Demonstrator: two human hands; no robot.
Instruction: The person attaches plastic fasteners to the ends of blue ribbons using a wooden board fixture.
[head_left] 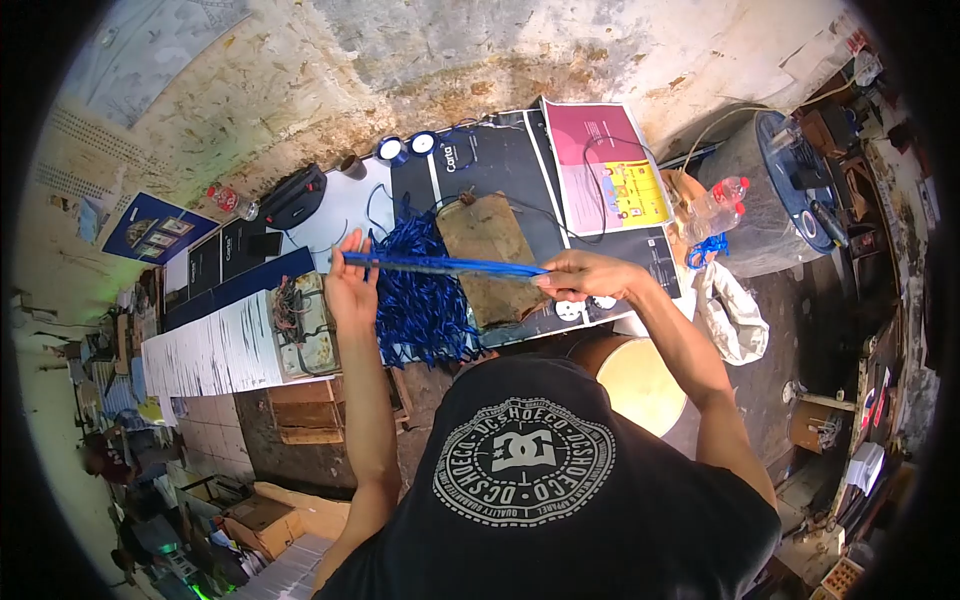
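A bundle of blue ribbon strands [450, 267] is stretched almost level between my two hands. Its left end runs across the fingers of my left hand [353, 280], which hold it with the palm turned up. At the other end, my right hand [585, 276] is closed round the strands, thumb and fingers together. Below the bundle lies a heap of cut blue ribbons [422, 310] on the table, beside a worn brown board [490, 235].
Two ribbon spools [423, 143] and a black pouch [295, 197] are at the back. Plastic bottles [715, 210] stand right, near a large drum [765, 190]. White sheets [215, 345] and a tray of tangled items [302, 325] lie left; a round stool [642, 385] is nearby.
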